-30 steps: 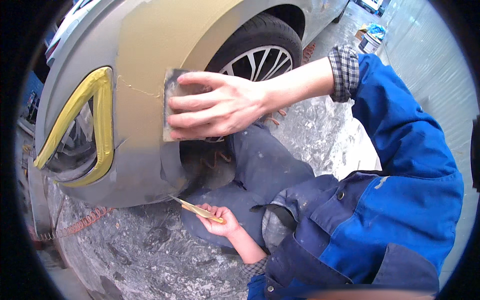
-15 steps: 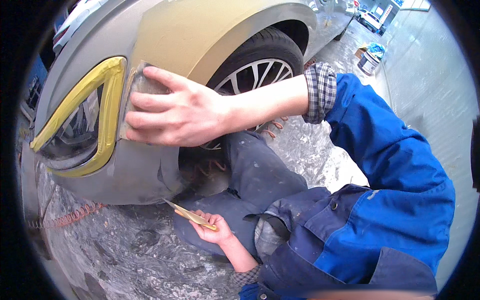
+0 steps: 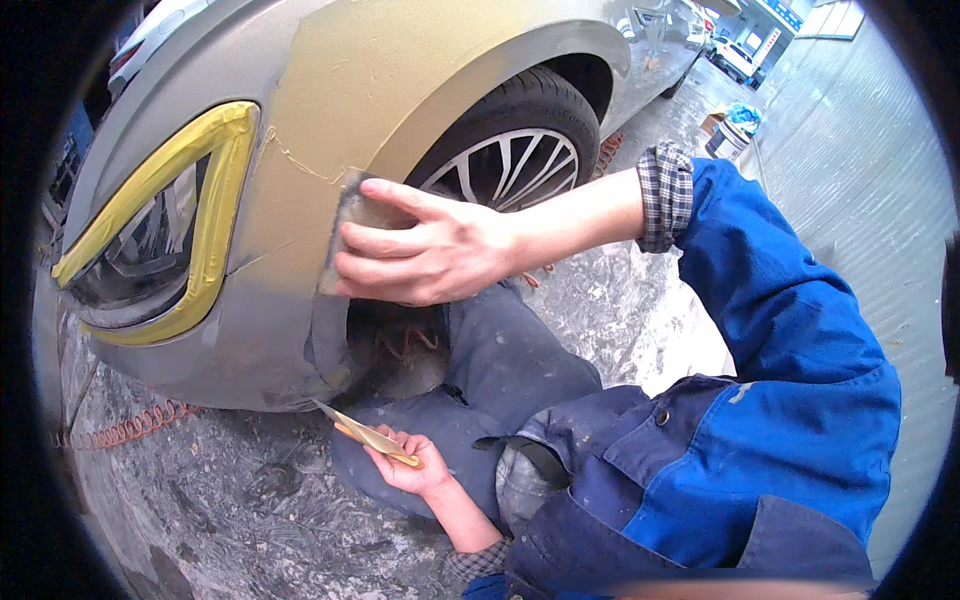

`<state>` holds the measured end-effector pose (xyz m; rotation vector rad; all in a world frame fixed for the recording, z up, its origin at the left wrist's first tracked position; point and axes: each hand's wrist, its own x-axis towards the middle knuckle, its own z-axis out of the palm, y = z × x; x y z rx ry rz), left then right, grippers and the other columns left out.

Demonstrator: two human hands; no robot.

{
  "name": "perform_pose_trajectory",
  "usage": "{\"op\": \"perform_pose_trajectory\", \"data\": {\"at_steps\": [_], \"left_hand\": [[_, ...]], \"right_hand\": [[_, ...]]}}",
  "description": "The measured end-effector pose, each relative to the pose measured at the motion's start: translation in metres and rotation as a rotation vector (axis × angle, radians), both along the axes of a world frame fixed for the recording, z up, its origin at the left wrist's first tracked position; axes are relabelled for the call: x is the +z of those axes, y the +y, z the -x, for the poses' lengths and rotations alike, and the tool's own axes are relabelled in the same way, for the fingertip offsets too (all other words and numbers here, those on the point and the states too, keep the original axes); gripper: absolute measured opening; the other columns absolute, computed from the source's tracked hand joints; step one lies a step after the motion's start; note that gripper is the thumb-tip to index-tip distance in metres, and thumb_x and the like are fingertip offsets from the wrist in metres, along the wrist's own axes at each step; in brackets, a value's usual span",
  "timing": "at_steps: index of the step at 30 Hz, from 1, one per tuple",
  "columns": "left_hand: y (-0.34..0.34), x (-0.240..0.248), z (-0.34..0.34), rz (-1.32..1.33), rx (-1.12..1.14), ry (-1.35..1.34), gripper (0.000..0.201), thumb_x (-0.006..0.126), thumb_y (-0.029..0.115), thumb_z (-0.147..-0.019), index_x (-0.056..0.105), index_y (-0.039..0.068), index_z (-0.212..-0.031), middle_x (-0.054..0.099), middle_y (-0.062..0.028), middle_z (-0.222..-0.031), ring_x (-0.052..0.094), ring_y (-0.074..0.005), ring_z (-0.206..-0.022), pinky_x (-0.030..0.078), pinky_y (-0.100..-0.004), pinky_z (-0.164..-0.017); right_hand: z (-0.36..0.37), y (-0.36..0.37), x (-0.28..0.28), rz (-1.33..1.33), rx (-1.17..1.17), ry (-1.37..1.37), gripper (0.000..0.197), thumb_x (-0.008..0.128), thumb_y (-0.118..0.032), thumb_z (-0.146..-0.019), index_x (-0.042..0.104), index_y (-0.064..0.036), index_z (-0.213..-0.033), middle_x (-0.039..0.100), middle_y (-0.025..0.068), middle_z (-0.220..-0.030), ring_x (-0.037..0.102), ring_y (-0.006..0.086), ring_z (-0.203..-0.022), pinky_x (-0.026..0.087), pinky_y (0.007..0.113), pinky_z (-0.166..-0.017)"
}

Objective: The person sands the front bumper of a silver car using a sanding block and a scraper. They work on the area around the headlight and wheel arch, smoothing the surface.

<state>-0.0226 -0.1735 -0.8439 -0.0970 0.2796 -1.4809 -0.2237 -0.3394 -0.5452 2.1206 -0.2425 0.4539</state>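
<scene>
Under my right hand (image 3: 430, 245), a flat greyish spreader (image 3: 350, 225) lies against the car's bumper corner (image 3: 290, 235), just ahead of the wheel arch. My fingers spread over its face; the thumb side is hidden. Thin beige filler coats the panel, with a raised ridge of filler (image 3: 290, 155) left of the spreader. Lower down, my left hand (image 3: 408, 465) grips a putty knife (image 3: 370, 438) with a thin pointed-looking blade and a yellow-orange edge, held over my leg. Yellow masking tape (image 3: 215, 240) frames the headlight (image 3: 150, 260) on the left.
The wheel (image 3: 515, 150) stands behind my right forearm. A coiled orange hose (image 3: 150, 425) runs along the stained floor (image 3: 270, 500) under the car. Farther back are a bucket (image 3: 728, 140) with a blue bag and a white car (image 3: 735, 60). A pale wall (image 3: 860, 170) rises on the right.
My right hand has slid the spreader rightward across the panel, from beside the headlight toward the wheel arch, exposing a filler ridge. My left hand has barely moved.
</scene>
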Motion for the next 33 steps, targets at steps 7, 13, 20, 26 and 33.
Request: {"op": "perform_pose_trajectory", "data": {"at_steps": [7,13,20,26,33], "left_hand": [[0.000,0.000,0.000,-0.118,0.016,-0.039,0.035,0.054,0.034,-0.110,0.053,0.008,-0.134,0.056,-0.0018,-0.106,0.047,-0.0051,-0.061,0.044,-0.0209,-0.049],[-0.001,0.001,0.001,-0.075,0.016,-0.036,0.034,0.053,0.032,-0.112,0.055,0.008,-0.135,0.057,-0.0003,-0.105,0.046,-0.0040,-0.059,0.046,-0.0202,-0.048],[0.002,0.001,0.001,-0.113,0.015,-0.068,0.033,0.052,0.033,-0.112,0.056,0.009,-0.135,0.058,-0.0005,-0.106,0.048,-0.0044,-0.058,0.047,-0.0211,-0.048],[0.003,0.005,0.002,-0.083,0.014,-0.023,0.033,0.050,0.033,-0.113,0.055,0.009,-0.135,0.056,-0.0004,-0.104,0.048,-0.0048,-0.059,0.047,-0.0212,-0.049],[0.001,0.007,0.003,-0.093,0.019,-0.035,0.033,0.050,0.032,-0.113,0.054,0.008,-0.135,0.054,-0.0005,-0.102,0.047,-0.0050,-0.058,0.046,-0.0211,-0.049]], "right_hand": [[0.009,-0.021,0.070,0.017,0.057,-0.274,0.048,0.069,-0.027,-0.077,0.072,-0.0351,-0.124,0.064,-0.0039,-0.119,0.062,0.0183,-0.120,0.046,0.054,-0.109],[-0.012,-0.047,0.077,-0.041,0.128,-0.195,0.051,0.068,-0.026,-0.076,0.073,-0.0336,-0.126,0.063,-0.0017,-0.126,0.059,0.0232,-0.125,0.044,0.058,-0.112],[-0.016,-0.053,0.072,-0.104,0.131,-0.193,0.053,0.070,-0.022,-0.075,0.073,-0.0348,-0.126,0.062,0.0003,-0.126,0.058,0.0250,-0.126,0.042,0.060,-0.113],[-0.017,-0.053,0.073,-0.111,0.106,-0.188,0.052,0.069,-0.022,-0.075,0.073,-0.0349,-0.125,0.062,0.0011,-0.125,0.058,0.0243,-0.126,0.041,0.061,-0.113],[-0.016,-0.053,0.073,-0.093,0.126,-0.169,0.049,0.069,-0.022,-0.076,0.074,-0.0326,-0.124,0.062,0.0010,-0.125,0.058,0.0237,-0.126,0.041,0.060,-0.114]]}}
